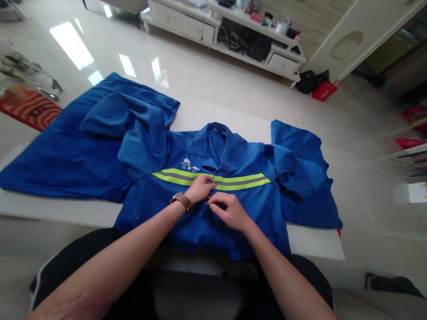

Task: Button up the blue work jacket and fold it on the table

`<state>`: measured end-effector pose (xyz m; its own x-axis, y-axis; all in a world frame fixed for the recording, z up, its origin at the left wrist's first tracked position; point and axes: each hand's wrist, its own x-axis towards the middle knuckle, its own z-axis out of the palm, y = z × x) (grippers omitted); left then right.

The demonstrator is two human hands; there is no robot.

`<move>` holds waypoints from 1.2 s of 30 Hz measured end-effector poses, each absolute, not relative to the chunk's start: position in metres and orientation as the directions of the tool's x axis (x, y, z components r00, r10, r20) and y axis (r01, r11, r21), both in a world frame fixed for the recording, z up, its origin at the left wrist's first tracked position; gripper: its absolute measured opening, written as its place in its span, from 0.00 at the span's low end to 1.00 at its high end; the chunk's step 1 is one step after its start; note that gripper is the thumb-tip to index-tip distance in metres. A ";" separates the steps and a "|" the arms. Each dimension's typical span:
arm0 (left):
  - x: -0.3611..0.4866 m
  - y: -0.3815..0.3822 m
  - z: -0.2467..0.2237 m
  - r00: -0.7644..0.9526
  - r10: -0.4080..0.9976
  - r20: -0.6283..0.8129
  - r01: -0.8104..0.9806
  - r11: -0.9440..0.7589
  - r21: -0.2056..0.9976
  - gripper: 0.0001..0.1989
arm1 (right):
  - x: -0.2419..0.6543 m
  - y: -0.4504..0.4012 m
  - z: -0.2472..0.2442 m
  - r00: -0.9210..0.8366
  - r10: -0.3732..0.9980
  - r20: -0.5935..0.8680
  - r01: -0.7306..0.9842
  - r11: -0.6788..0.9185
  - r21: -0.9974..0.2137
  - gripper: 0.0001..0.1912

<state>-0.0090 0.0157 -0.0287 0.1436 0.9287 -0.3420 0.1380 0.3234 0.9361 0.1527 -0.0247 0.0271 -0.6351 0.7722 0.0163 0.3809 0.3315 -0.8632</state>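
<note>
A blue work jacket lies front up before me, its collar pointing away. A yellow-green and grey reflective stripe crosses its chest, with a white printed logo on the left above it. My left hand, a brown-strapped watch on its wrist, is closed on the jacket's front opening at the stripe. Just below and to the right, my right hand has its thumb and index finger pinched at the same front edge. Any button under the fingertips is too small to make out.
More blue garments lie left and right under the sleeves on the white table. A red KFC bag is at far left. Beyond the tiled floor stands a white TV cabinet, with a red bag beside it.
</note>
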 end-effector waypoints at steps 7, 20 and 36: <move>-0.018 -0.003 -0.013 0.027 0.982 -0.188 0.362 0.166 0.917 0.09 | 0.187 -0.052 0.031 -0.579 0.798 -0.168 0.681 0.360 -0.638 0.25; 0.041 -0.184 -0.012 -0.017 0.949 -0.313 0.670 0.244 0.701 0.07 | 0.227 -0.156 0.017 -0.321 0.889 -0.326 0.920 0.211 -0.331 0.29; 0.042 -0.190 -0.017 -0.047 0.922 -0.384 0.718 0.299 0.628 0.07 | 0.309 -0.088 0.016 0.164 0.968 -0.188 0.532 -0.247 -0.810 0.17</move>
